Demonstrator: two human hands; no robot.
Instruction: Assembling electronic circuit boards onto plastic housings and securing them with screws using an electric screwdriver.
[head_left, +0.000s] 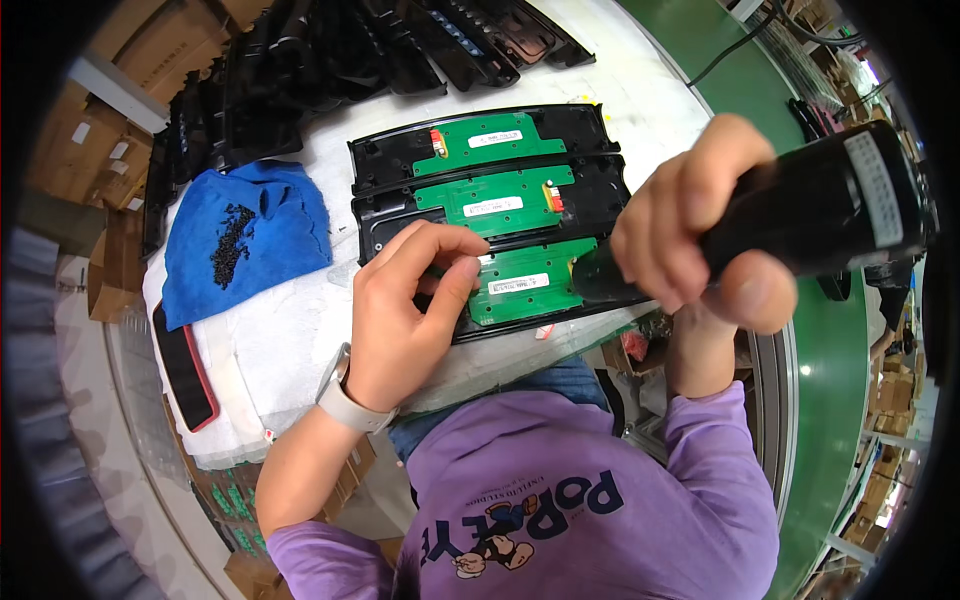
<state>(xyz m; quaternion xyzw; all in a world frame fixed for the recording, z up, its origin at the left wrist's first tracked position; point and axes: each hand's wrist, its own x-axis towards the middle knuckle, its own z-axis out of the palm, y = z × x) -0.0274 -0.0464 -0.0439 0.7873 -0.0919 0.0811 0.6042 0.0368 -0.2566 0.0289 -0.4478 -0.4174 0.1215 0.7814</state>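
My right hand is wrapped round a black electric screwdriver, its tip end over the right side of the nearest green circuit board. The screwdriver tip itself is hard to make out. At the left edge of that board, the thumb and index finger of my left hand come together in a pinch; anything between them is too small to tell. The board lies in a long black plastic panel. Beyond it are two more black panels with a middle green board and a far green board.
A blue cloth with a heap of small black screws lies on the left. Near it is a phone with a red edge. Many black plastic parts crowd the far side. A green surface runs along the right.
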